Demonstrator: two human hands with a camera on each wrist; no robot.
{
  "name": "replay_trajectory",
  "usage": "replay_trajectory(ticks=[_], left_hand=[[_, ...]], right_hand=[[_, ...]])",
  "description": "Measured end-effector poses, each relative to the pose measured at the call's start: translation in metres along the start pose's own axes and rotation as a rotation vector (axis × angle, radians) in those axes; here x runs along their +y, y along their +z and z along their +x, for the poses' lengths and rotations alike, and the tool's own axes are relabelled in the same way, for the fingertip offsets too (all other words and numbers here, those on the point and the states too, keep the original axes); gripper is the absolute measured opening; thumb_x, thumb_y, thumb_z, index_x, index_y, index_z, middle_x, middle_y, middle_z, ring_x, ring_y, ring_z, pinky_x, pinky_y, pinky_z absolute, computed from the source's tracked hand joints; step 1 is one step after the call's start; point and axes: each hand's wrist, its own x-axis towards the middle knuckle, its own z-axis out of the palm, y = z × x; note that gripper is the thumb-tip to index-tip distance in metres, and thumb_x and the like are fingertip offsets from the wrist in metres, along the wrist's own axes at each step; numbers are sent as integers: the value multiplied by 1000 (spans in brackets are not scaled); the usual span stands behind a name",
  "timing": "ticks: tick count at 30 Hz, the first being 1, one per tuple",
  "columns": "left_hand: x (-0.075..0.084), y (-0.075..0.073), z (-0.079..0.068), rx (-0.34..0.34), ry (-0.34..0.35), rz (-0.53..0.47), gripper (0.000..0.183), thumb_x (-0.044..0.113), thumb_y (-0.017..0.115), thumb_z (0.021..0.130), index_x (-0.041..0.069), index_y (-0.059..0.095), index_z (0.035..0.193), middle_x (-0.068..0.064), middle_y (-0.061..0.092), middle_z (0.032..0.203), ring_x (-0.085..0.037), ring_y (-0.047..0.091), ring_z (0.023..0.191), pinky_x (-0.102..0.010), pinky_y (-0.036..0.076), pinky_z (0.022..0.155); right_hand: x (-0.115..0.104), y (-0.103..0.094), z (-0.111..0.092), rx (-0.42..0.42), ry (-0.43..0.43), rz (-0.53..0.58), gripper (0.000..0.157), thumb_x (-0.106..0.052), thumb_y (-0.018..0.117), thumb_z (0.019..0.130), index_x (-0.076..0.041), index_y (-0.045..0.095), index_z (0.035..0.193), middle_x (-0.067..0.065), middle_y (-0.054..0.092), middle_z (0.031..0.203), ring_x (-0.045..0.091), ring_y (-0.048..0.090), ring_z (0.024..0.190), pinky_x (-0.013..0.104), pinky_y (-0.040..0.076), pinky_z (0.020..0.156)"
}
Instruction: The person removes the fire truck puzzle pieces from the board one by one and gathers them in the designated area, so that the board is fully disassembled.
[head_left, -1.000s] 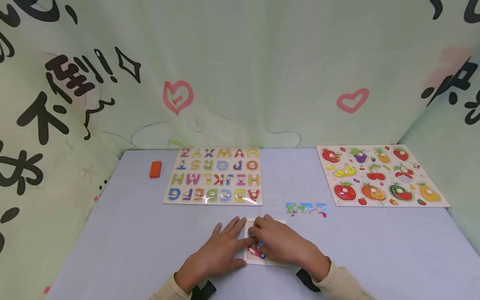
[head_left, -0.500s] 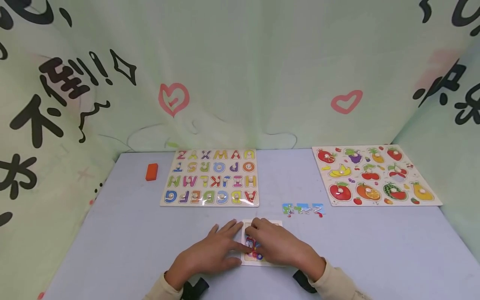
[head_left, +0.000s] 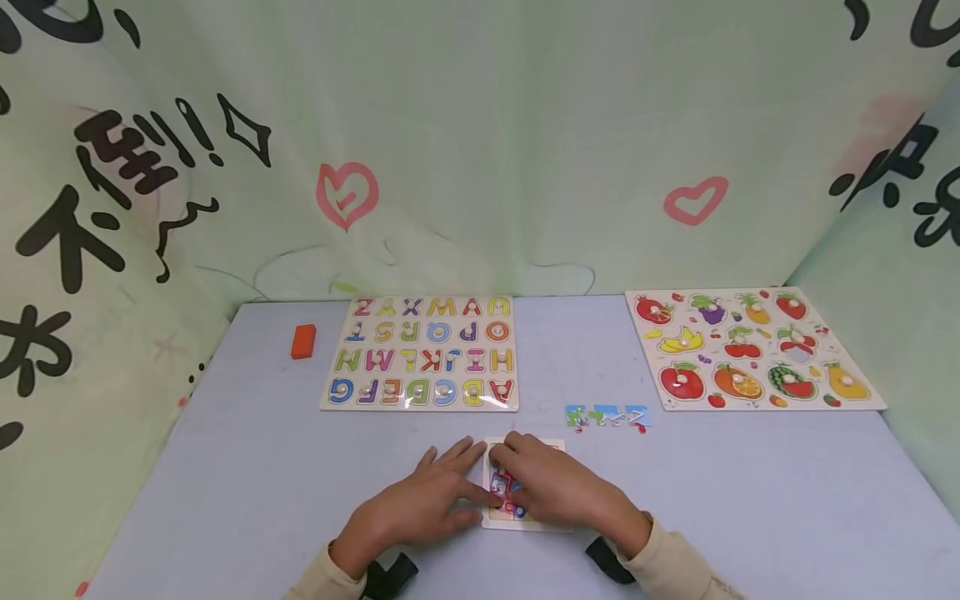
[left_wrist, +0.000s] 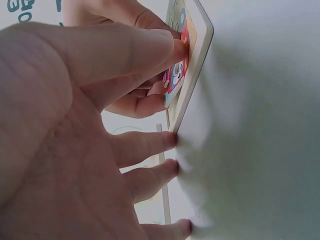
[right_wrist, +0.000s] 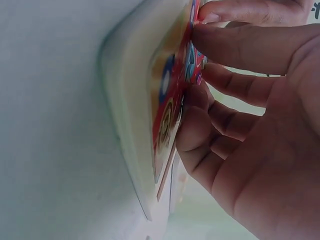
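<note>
A small picture puzzle board [head_left: 517, 526] with a pale rim lies at the table's near middle, its picture red and blue. My left hand [head_left: 420, 504] lies at its left side, fingers spread. One outstretched finger touches the picture, and other fingertips [left_wrist: 170, 140] rest at the board's corner and on the table. Over the board, my right hand [head_left: 558, 483] has its fingers curled, pinching a puzzle piece [left_wrist: 175, 77] whose edge stands slightly raised in the left wrist view. The right thumb and fingers press close on the picture [right_wrist: 167, 100]; the hand hides much of it from above.
Beyond the board lie three loose blue jigsaw pieces [head_left: 605, 415]. An alphabet board [head_left: 420, 354] stands behind at left, with an orange block [head_left: 303, 342] beside it. A fruit board [head_left: 750, 350] lies at the back right. A printed curtain [head_left: 480, 167] encloses the table.
My left finger on the picture has slid a little toward the board's near edge. The right hand stays at the board. The head view has shifted slightly.
</note>
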Motion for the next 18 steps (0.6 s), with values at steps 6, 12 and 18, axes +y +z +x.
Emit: replay_trajectory(ticks=[6,12,18], left_hand=[[0,2,1,7,-5,-7,28,24,73,95,34,77,121,-8,36,163,-32,22,154,-72,21,115],[1,1,1,11,-5,-3,28,22,73,95,34,78,120,-9,37,162,-33,22,154,-72,21,114],[1,0,1,14,4,6,28,23,72,95,34,78,120,-10,38,162,-35,23,153,-74,23,112]], right_hand=[[0,1,1,28,7,-9,33,-7,75,89,-7,65,121,0,58,105,13,53,91,33,54,78],[-2,1,2,42,7,-4,30,-5,74,89,-7,66,118,-1,57,101,12,52,87,30,52,74],[-1,1,4,45,19,-1,27,-6,74,90,-9,66,116,-2,58,98,10,51,83,27,51,72]])
